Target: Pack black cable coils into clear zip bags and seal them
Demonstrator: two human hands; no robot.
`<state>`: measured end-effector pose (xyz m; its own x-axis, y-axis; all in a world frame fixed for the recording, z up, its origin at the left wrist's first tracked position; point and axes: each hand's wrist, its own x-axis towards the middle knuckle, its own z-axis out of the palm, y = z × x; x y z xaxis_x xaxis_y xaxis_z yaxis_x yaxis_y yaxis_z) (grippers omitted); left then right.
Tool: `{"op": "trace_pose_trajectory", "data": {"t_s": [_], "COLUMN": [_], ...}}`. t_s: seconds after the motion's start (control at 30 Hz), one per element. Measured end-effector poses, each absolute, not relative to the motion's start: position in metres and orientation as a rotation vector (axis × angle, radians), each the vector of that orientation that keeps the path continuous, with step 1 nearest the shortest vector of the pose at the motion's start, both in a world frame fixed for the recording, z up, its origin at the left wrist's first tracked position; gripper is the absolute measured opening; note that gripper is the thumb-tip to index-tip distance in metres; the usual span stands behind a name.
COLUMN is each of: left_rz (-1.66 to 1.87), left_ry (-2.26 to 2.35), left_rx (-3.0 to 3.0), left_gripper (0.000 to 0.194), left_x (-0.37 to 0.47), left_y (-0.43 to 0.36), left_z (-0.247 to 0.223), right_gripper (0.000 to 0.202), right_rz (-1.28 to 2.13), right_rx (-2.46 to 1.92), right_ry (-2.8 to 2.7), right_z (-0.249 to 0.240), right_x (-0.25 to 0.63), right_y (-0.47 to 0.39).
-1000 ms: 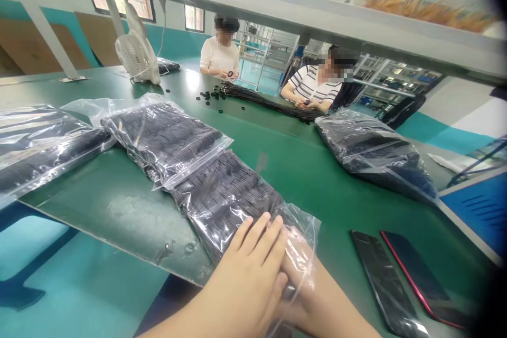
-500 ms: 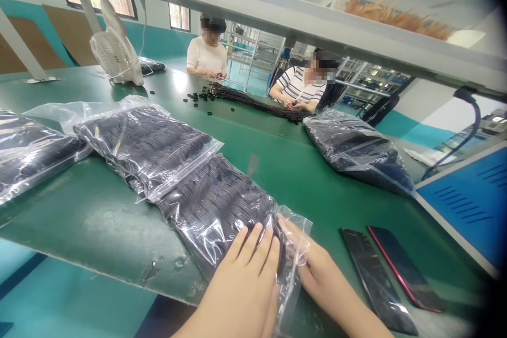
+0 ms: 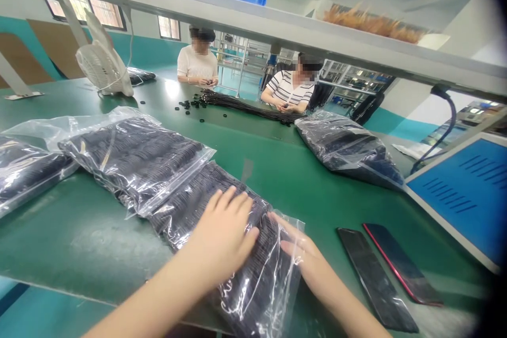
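A clear plastic bag packed with rows of thin black rings [image 3: 253, 296] lies on the green table [image 3: 273, 174] in front of me. My left hand [image 3: 225, 232] rests flat on top of it, fingers slightly spread and holding nothing. At the bag's right edge, beside its open-looking clear end, is my right hand [image 3: 304, 259], its fingers extended against the plastic and partly behind it. A second filled bag [image 3: 134, 153] overlaps this one at the upper left, and another [image 3: 31, 169] lies at the far left.
Two phones [image 3: 376, 280] lie at the right, near a blue vented panel [image 3: 463, 195]. Another filled bag [image 3: 348, 148] sits behind. A white fan [image 3: 103, 66], black cords [image 3: 249, 105] and two people are across the table. A shelf [image 3: 237, 16] spans overhead.
My left hand has moved up and left across the bag, uncovering more of its near part. My right hand stays at the bag's right edge. The view has shifted slightly.
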<state>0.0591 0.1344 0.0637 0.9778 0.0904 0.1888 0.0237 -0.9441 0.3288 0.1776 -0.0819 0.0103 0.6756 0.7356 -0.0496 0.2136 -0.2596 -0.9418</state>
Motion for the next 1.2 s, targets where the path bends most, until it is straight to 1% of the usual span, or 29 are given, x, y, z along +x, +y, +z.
{"op": "trace_pose_trajectory", "data": {"t_s": [0.13,0.2,0.4,0.6,0.73,0.83,0.87,0.9,1.0,1.03,1.07,1.2], "left_rz": [0.22,0.177,0.228,0.219,0.178,0.161,0.158,0.155,0.153,0.145,0.136,0.125], "left_ry": [0.166,0.147,0.069,0.09,0.118,0.11,0.091,0.062,-0.062,-0.103,-0.135,-0.173], "left_rx": [2.844,2.843,2.863,2.848,2.83,2.797,2.789,2.784,2.778,2.771,2.762,2.72], "left_gripper": [0.075,0.079,0.074,0.074,0.076,0.086,0.087,0.083,0.054,0.047,0.043,0.042], "left_x": [0.08,0.083,0.081,0.08,0.081,0.092,0.098,0.104,0.124,0.129,0.133,0.136], "left_y": [0.178,0.187,0.184,0.183,0.186,0.196,0.201,0.206,0.218,0.22,0.221,0.218], "left_z": [0.051,0.045,0.041,0.04,0.048,0.058,0.061,0.063,0.061,0.059,0.057,0.05], "right_gripper": [0.061,0.062,0.073,0.073,0.072,0.072,0.074,0.075,0.08,0.081,0.082,0.086], "right_rz": [0.671,0.696,0.756,0.819,0.701,0.588,0.585,0.604,0.681,0.702,0.719,0.76], "right_rx": [-1.816,-1.815,-1.66,-1.698,-1.75,-1.825,-1.833,-1.833,-1.822,-1.823,-1.82,-1.753], "right_ry": [-0.745,-0.771,-0.788,-0.761,-0.712,-0.652,-0.641,-0.636,-0.613,-0.605,-0.605,-0.65], "right_z": [0.015,0.015,0.013,0.016,0.009,0.005,0.005,0.007,0.015,0.018,0.02,0.026], "right_x": [0.182,0.184,0.188,0.191,0.184,0.178,0.176,0.176,0.176,0.176,0.176,0.177], "right_y": [-0.081,-0.081,-0.079,-0.077,-0.075,-0.073,-0.072,-0.071,-0.068,-0.068,-0.067,-0.068]}}
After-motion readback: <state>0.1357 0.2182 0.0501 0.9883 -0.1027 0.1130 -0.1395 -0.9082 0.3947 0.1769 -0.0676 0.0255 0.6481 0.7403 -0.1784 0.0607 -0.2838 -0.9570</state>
